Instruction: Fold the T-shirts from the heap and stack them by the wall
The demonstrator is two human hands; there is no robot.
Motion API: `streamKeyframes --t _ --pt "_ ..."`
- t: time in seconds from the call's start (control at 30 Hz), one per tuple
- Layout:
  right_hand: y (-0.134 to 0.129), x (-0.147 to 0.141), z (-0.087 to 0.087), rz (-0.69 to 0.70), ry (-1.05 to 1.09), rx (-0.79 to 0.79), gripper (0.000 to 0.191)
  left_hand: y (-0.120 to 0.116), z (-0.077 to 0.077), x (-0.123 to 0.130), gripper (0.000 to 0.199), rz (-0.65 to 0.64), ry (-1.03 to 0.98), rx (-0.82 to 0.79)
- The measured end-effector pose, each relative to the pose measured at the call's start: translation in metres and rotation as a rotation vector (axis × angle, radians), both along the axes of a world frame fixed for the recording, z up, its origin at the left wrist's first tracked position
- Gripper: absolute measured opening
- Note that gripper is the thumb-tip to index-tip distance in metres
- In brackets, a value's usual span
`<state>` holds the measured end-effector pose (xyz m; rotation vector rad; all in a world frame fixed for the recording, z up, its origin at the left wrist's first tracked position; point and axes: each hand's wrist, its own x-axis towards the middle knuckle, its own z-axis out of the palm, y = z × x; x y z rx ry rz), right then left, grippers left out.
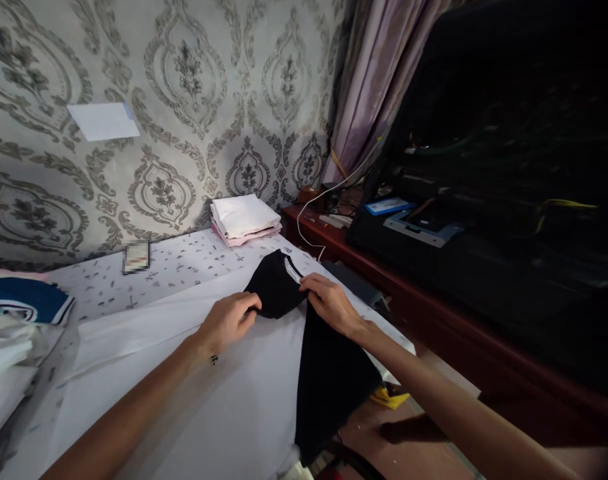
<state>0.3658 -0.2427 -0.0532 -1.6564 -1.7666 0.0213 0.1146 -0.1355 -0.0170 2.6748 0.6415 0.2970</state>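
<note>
A white shirt with black parts (329, 373) lies spread over the bed. Its white body (244, 400) stretches toward me, and a black length hangs past the bed's right edge. My left hand (229, 321) is closed, pinching the edge of the black fabric (277, 290). At the neckline, where a pale strip shows on the inside, my right hand (329, 301) grips the same shirt between thumb and fingers. Some cloth stands slightly raised between the two hands.
Folded white and pink cloths (245, 219) are stacked against the wall. Clothes, one of them blue (29, 300), lie at the left. A small pixelated item (137, 257) rests on the patterned sheet. On the right stands a dark red cabinet (414, 307) with a large black screen (509, 167) and a white cable (300, 217).
</note>
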Motion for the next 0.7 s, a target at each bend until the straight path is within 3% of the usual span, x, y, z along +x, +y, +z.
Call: streamKeyframes --t 0.1,0.2,0.3,0.4,0.53,0.7 --pt "-0.008 0.005 0.004 0.069 -0.135 -0.208 0.035 0.001 -0.003 -0.008 0.021 -0.125 0.042 -0.028" --pt "0.005 0.010 0.014 0.039 -0.095 -0.315 0.032 0.006 -0.005 -0.015 0.019 -0.149 0.020 -0.039" --pt "0.045 0.014 0.027 -0.204 0.013 -0.356 0.028 0.017 -0.005 -0.024 0.022 -0.075 -0.024 -0.052" --pt "0.096 0.014 0.035 -0.481 0.010 -0.471 0.037 0.031 -0.010 -0.037 0.028 0.039 -0.025 0.030" --pt "0.144 0.011 0.032 -0.577 -0.015 -0.522 0.036 0.051 -0.035 -0.062 0.033 0.109 -0.031 0.198" --pt "0.168 0.017 0.018 -0.681 -0.053 -0.540 0.030 0.067 -0.074 -0.085 0.043 0.193 -0.015 0.281"
